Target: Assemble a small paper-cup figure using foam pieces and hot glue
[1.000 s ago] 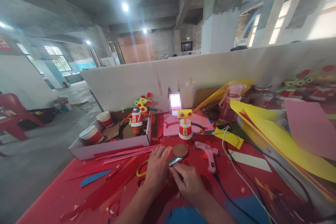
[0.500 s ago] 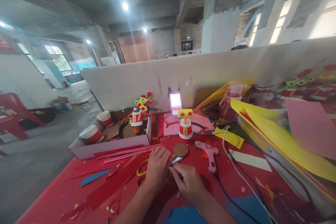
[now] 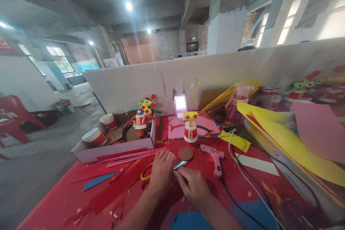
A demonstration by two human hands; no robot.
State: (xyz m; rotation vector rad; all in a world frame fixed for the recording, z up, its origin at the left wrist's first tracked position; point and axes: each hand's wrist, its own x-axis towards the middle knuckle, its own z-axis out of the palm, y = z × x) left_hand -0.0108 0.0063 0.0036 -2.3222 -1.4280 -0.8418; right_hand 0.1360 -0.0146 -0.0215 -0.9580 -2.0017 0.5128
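My left hand [image 3: 162,172] is at the middle of the red table, its fingers pressed together and bent downward. Yellow-handled scissors [image 3: 146,172] show on its left side; how they lie beneath the hand is hidden. Close by on the right, my right hand [image 3: 194,185] pinches thumb against forefinger near the left thumb. Whatever small thing is between these fingertips is too hidden to name. A shiny metal blade-like piece [image 3: 180,164] shows between the hands, just below a round brown disc [image 3: 185,153]. Beyond stands a paper-cup figure [image 3: 191,132] with a yellow head and coiled paper arms.
A pink glue gun [image 3: 214,158] with a lit red light lies right of the hands, its cord trailing forward. A shallow box [image 3: 115,153] at left holds cups and another figure. Paper strips [image 3: 115,183] litter the left; a paper-filled box [image 3: 291,176] stands right.
The metal piece between my hands has tilted slightly and shows more plainly. Both hands have hardly moved; the disc and glue gun stay in place.
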